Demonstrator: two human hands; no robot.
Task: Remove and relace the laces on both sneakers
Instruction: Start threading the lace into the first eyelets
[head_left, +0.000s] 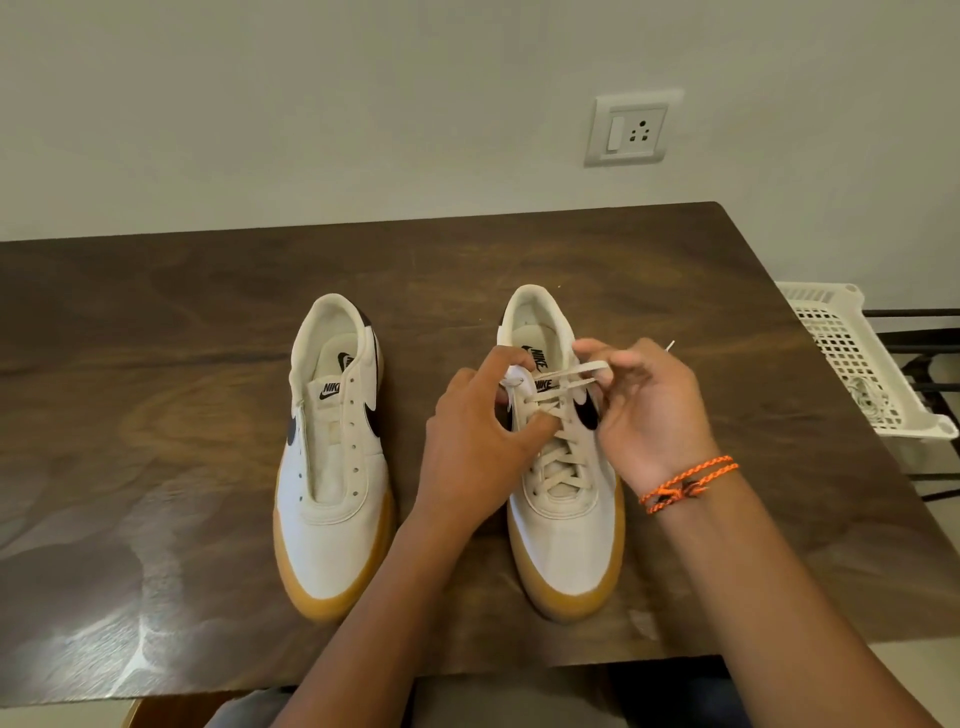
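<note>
Wall (363, 104): pale, plain, fills the upper part of the view; its top and sides are cut off.

Table (156, 364): dark wood-grain top, against the wall. Left edge runs out of view; near edge is partly covered by the person's forearms.

Left sneaker (335, 457): white upper, gum sole, dark swoosh, toe toward the viewer. Unlaced, eyelets bare. Stands on the table, well apart from the hands.

Right sneaker (563, 519): matching, just beside the first, toe toward the viewer. Laced through the lower rows; its tongue and top eyelets are largely hidden behind both hands.

Basket (852, 358): white plastic lattice, off the table's right edge. A pale tangle inside is too blurred to identify.

Left hand (478, 447): fingers curled at the right sneaker's collar, pinching the lace (558, 462) end there; the exact pinch point is hidden by the knuckles.

Right hand (649, 410): fingers curled, holding the other lace end taut across the shoe's opening. A pale tip shows past the fingers.

Socket plate (631, 130): white switch and outlet on the wall.

Bracelet (685, 483): orange cord, on the right wrist.
</note>
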